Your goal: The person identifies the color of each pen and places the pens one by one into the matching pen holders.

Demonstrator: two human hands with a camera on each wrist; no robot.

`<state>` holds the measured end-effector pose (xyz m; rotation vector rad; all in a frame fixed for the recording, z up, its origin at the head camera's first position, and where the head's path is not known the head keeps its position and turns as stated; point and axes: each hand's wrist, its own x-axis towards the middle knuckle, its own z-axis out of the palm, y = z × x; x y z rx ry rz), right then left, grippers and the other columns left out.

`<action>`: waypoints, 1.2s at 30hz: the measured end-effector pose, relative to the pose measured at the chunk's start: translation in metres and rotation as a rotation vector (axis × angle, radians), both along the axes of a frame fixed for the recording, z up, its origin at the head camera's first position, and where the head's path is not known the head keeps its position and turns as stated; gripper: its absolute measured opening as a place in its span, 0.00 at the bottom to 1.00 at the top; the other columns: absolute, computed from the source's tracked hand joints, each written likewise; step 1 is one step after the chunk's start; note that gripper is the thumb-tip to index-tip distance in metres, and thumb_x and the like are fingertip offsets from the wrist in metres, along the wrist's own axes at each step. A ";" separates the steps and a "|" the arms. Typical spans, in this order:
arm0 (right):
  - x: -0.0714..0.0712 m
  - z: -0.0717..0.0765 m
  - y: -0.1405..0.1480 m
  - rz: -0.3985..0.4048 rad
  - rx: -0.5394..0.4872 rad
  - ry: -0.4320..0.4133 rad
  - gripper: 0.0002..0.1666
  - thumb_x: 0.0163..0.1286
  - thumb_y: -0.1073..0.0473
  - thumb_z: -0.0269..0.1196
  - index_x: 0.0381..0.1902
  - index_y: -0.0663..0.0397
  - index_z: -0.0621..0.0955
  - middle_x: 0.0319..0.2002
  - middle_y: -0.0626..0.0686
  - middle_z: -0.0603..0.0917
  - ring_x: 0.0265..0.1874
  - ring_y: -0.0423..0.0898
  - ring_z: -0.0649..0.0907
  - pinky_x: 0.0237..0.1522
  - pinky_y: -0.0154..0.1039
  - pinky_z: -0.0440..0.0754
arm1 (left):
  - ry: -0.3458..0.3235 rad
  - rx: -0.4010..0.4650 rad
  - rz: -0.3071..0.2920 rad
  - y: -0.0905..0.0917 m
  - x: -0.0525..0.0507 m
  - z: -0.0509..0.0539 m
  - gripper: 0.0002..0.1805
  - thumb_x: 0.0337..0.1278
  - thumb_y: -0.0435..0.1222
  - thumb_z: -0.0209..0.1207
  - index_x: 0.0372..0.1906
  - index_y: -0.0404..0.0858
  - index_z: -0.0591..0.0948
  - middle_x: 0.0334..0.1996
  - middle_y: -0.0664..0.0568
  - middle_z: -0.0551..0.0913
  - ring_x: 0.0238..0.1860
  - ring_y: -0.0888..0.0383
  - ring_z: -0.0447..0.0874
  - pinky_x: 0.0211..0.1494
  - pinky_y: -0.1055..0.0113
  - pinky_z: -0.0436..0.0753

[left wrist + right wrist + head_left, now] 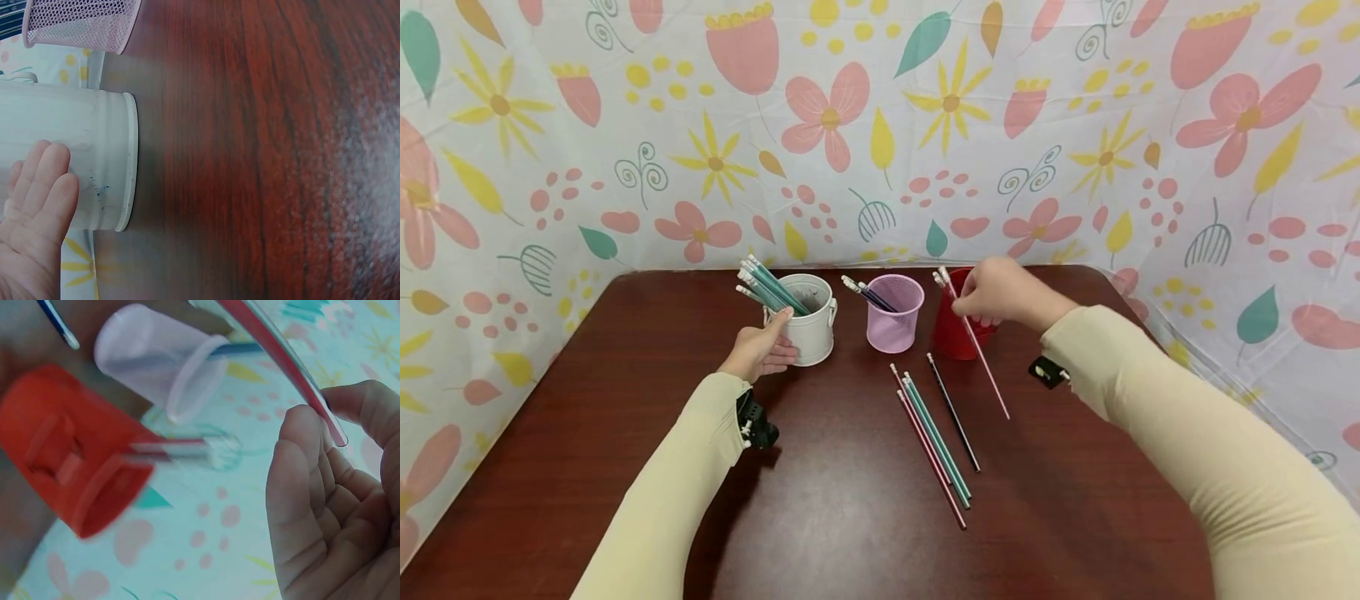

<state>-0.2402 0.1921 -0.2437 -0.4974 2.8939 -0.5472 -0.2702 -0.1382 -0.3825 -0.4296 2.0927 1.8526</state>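
Observation:
My left hand (766,346) is at the left side of a white bucket (812,333), thumb near the rim and fingers extended along its wall. Several teal pencils (767,287) with white erasers lean out of that bucket. Between thumb and fingertips, my right hand (1000,292) pinches a pink pencil (988,362), slanted in front of a red bucket (951,333). In the right wrist view, a blurred pink pencil (165,450) pokes out of the red bucket. Pink pencils (928,454), teal pencils (938,442) and a black pencil (953,412) lie on the table.
A lilac mesh cup (891,329) holding dark pencils (876,298) stands between the two buckets. The brown wooden table (850,533) ends at the back against a floral cloth (880,125).

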 end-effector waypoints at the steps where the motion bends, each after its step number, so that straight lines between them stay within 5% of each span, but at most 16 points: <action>1: 0.000 0.007 0.000 -0.002 0.006 0.018 0.12 0.59 0.60 0.60 0.22 0.64 0.83 0.13 0.50 0.80 0.16 0.45 0.82 0.20 0.34 0.80 | 0.000 0.000 -0.002 0.000 0.000 0.000 0.35 0.64 0.58 0.50 0.47 0.24 0.73 0.27 0.48 0.82 0.27 0.60 0.84 0.56 0.53 0.77; 7: -0.002 0.032 -0.003 -0.013 0.019 0.126 0.13 0.59 0.60 0.60 0.17 0.58 0.81 0.12 0.50 0.80 0.16 0.44 0.82 0.20 0.32 0.74 | -0.001 -0.002 -0.001 -0.001 0.000 0.000 0.35 0.64 0.58 0.50 0.46 0.25 0.73 0.26 0.48 0.82 0.27 0.60 0.84 0.55 0.54 0.78; 14: -0.008 0.034 -0.008 0.017 0.036 0.322 0.14 0.56 0.60 0.58 0.12 0.54 0.80 0.09 0.45 0.73 0.14 0.41 0.71 0.21 0.37 0.63 | 0.000 -0.001 -0.007 -0.002 -0.001 0.001 0.33 0.64 0.58 0.50 0.42 0.27 0.74 0.24 0.50 0.82 0.26 0.60 0.84 0.54 0.54 0.79; 25: -0.023 0.034 0.028 -0.221 -0.244 0.433 0.11 0.59 0.59 0.60 0.29 0.64 0.84 0.21 0.53 0.82 0.21 0.43 0.74 0.22 0.32 0.66 | 0.016 0.019 -0.008 -0.004 -0.002 -0.002 0.33 0.63 0.57 0.52 0.41 0.26 0.74 0.24 0.49 0.82 0.26 0.59 0.84 0.53 0.55 0.80; 36: -0.036 0.038 0.048 -0.326 -0.266 0.558 0.14 0.59 0.57 0.61 0.29 0.64 0.83 0.20 0.48 0.81 0.20 0.37 0.70 0.20 0.30 0.63 | 0.006 0.009 -0.007 -0.002 -0.003 -0.002 0.32 0.64 0.57 0.51 0.40 0.27 0.74 0.26 0.48 0.83 0.29 0.57 0.85 0.55 0.53 0.78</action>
